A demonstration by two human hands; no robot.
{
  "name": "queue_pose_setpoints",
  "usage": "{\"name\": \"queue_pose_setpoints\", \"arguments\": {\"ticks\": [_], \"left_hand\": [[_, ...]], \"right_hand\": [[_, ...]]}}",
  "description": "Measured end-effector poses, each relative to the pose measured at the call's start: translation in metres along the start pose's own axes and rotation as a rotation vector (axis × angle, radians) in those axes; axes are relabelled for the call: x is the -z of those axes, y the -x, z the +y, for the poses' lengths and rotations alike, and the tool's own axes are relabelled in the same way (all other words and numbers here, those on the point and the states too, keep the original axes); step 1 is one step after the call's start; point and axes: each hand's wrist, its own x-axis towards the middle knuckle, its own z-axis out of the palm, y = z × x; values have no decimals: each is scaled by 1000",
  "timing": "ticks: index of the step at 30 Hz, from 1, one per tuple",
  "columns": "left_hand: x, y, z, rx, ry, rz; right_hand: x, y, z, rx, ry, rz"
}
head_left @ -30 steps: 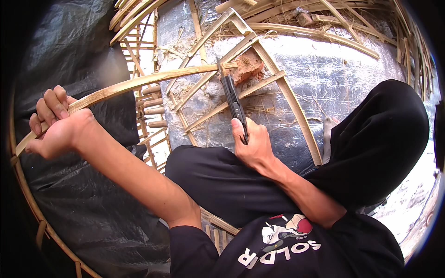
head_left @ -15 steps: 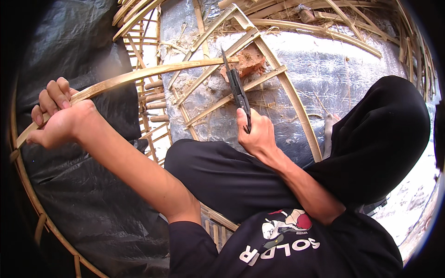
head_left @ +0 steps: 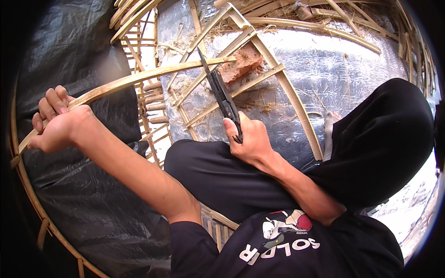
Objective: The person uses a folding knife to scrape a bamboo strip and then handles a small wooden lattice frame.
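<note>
A long bamboo strip (head_left: pixel 125 81) runs from the left to the middle, slightly bowed. My left hand (head_left: pixel 58 118) grips it near its left end, fingers curled round it with the palm turned up. The strip's far end overlaps a broken reddish brick (head_left: pixel 241 62). My right hand (head_left: pixel 250 139) is closed on the black handle of a knife (head_left: pixel 222 95). Its narrow dark blade crosses the strip a little short of the far end. A frame of joined bamboo strips (head_left: pixel 289 92) lies beneath and around the brick.
Black plastic sheeting (head_left: pixel 92 199) covers the left side, with a bamboo lattice (head_left: pixel 153 102) beside it. Silvery sheeting (head_left: pixel 343 65) spreads on the floor. More bamboo strips (head_left: pixel 320 30) lie at the back. My black-clothed knee (head_left: pixel 384 134) rises at the right.
The knife has moved left along the strip, away from its far end, with my right hand. My left hand and the strip have hardly moved.
</note>
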Motion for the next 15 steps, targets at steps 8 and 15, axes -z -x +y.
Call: {"name": "queue_pose_setpoints", "arguments": {"ticks": [8, 15], "left_hand": [[19, -9, -11, 38, -12, 52], [25, -20, -19, 73, 85, -51]], "right_hand": [[7, -9, 0, -175, -23, 36], [6, -9, 21, -124, 148, 35]]}}
